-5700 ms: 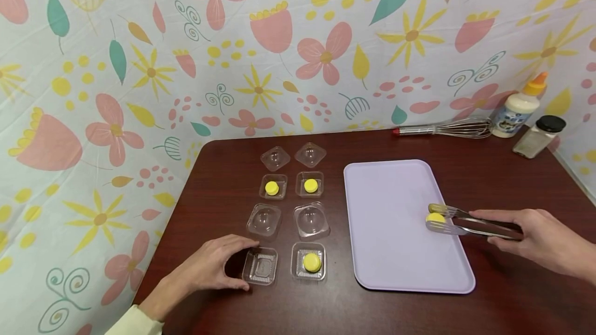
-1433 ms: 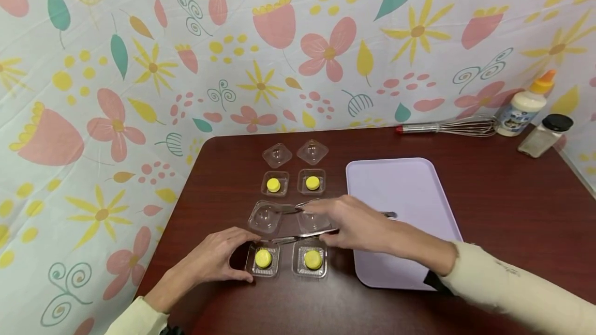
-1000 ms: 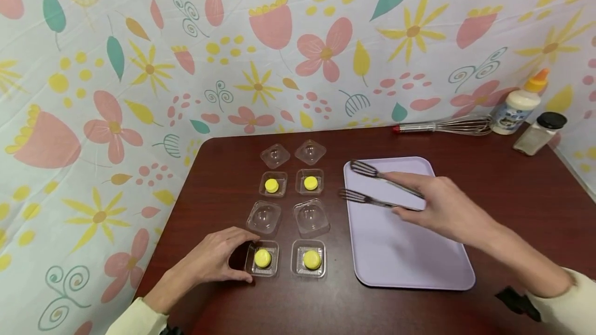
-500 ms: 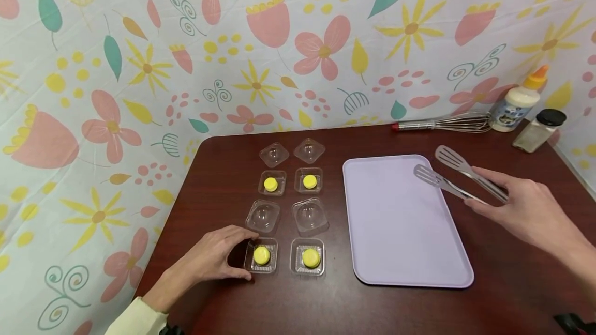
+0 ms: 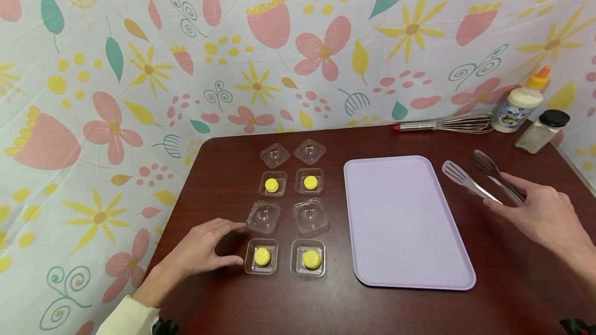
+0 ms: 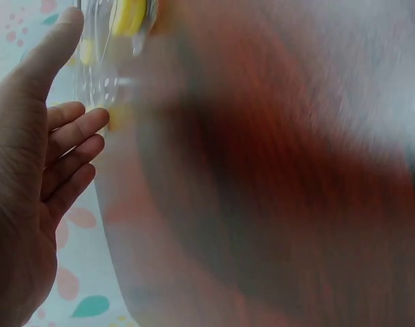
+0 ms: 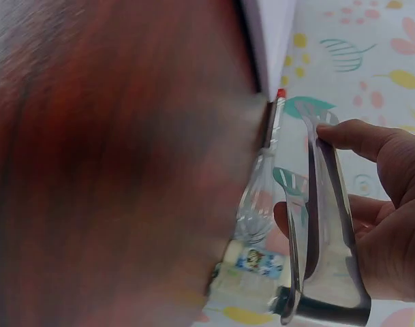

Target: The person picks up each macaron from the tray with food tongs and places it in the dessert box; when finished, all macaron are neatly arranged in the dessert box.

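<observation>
My left hand (image 5: 197, 252) is open just left of the front-left clear plastic box (image 5: 251, 271), fingers and thumb spread. A round yellow macaron-like piece (image 5: 262, 256) sits in that box. Beside it, the front-right box (image 5: 295, 271) holds a similar yellow piece (image 5: 311, 259). Two more boxes behind hold one yellow piece each, at the back left (image 5: 271, 185) and back right (image 5: 310, 182). My right hand (image 5: 547, 216) grips metal tongs (image 5: 458, 173) to the right of the tray. In the right wrist view the tongs (image 7: 313, 177) have spread arms with nothing between their slotted tips.
Clear domed lids, such as the left lid (image 5: 263, 217) and right lid (image 5: 310, 217), lie behind the boxes. A lilac tray (image 5: 405, 221) lies mid-table. A whisk (image 5: 458, 124), a white bottle (image 5: 514, 110) and a black-lidded jar (image 5: 540, 133) are at the back right.
The front-left box, bare earlier, now has a yellow piece that the tongs held over the tray. My right hand swung back rightward with the tongs; my left hand drew slightly left from the box.
</observation>
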The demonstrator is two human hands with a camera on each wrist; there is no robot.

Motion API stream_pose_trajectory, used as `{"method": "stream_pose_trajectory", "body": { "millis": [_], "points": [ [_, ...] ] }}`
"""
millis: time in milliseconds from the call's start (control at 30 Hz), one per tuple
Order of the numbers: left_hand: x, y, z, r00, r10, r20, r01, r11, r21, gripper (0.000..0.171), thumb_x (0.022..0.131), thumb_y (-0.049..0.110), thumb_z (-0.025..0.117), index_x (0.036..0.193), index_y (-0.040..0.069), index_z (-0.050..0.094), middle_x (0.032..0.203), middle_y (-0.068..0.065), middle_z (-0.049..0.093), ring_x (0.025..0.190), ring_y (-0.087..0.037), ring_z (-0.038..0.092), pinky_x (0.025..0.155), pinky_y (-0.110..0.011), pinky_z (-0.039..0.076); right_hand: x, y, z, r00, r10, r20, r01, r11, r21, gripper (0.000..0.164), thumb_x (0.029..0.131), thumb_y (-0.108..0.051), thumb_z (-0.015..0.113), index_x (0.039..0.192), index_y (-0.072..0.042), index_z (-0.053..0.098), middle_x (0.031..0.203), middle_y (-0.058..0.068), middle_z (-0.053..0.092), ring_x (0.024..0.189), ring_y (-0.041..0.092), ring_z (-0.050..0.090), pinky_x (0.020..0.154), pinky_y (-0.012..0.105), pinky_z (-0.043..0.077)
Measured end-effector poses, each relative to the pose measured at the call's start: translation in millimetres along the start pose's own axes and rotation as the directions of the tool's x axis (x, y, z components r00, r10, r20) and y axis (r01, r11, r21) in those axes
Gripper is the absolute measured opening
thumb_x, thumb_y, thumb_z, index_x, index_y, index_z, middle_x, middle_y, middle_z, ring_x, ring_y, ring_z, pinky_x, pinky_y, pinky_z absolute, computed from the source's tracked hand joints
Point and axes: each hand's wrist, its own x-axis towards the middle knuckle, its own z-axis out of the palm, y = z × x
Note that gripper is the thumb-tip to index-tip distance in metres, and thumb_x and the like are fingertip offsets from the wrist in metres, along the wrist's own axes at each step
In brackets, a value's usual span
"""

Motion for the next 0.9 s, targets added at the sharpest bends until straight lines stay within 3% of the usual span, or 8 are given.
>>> {"method": "stream_pose_trajectory", "body": {
  "millis": [100, 267, 467, 700, 900],
  "points": [
    [-0.4, -8.1, -2.7, 0.999, -0.003, -0.035, 0.004, 1.000, 0.024, 0.070, 0.083, 0.058, 0.088, 0.137, 0.017, 0.070, 0.120, 0.011, 0.072, 0.116, -0.013, 0.067, 0.088, -0.045, 0.061, 0, 6, 3, 1.000, 0.024, -0.007, -0.024, 1.000, -0.010, 0.075, 0.088, -0.026, 0.084, 0.143, 0.014, 0.053, 0.081, 0.032, 0.068, 0.089, 0.062, 0.059, 0.074, 0.070, 0.041],
    [0.9, -18.0, -8.5, 0.998, -0.043, -0.051, 0.045, 0.998, 0.050, 0.067, 0.085, 0.053, 0.088, 0.137, 0.015, 0.070, 0.119, 0.008, 0.073, 0.115, -0.017, 0.069, 0.085, -0.046, 0.061, 0, 13, 7, 0.996, 0.090, -0.015, -0.091, 0.995, -0.028, 0.078, 0.088, -0.027, 0.084, 0.144, 0.016, 0.050, 0.081, 0.034, 0.067, 0.081, 0.055, 0.060, 0.065, 0.062, 0.043],
    [7.7, -28.3, -14.8, 0.995, -0.078, -0.063, 0.082, 0.995, 0.063, 0.065, 0.088, 0.050, 0.086, 0.138, 0.013, 0.069, 0.121, 0.002, 0.073, 0.116, -0.022, 0.068, 0.089, -0.048, 0.061, 0, 17, 10, 0.990, 0.139, -0.007, -0.140, 0.989, -0.041, 0.084, 0.090, -0.032, 0.083, 0.148, 0.016, 0.045, 0.115, 0.049, 0.057, 0.089, 0.062, 0.057, 0.070, 0.069, 0.044],
    [27.1, -38.5, -23.3, 0.985, -0.106, -0.133, 0.109, 0.994, 0.016, 0.058, 0.092, 0.039, 0.085, 0.139, 0.010, 0.067, 0.131, -0.004, 0.071, 0.123, -0.028, 0.066, 0.098, -0.053, 0.057, 0, 25, 16, 0.990, 0.142, -0.004, -0.142, 0.989, -0.037, 0.083, 0.093, -0.034, 0.080, 0.150, 0.014, 0.043, 0.122, 0.050, 0.054, 0.094, 0.067, 0.054, 0.074, 0.073, 0.043],
    [47.1, -43.7, -28.4, 0.978, -0.117, -0.170, 0.119, 0.993, 0.001, 0.056, 0.095, 0.036, 0.083, 0.142, 0.010, 0.065, 0.132, -0.005, 0.071, 0.124, -0.028, 0.066, 0.098, -0.052, 0.056, 2, 29, 20, 0.990, 0.138, -0.013, -0.138, 0.990, -0.032, 0.084, 0.092, -0.033, 0.081, 0.150, 0.014, 0.043, 0.122, 0.049, 0.055, 0.097, 0.071, 0.053, 0.076, 0.075, 0.042]
  ]
}}
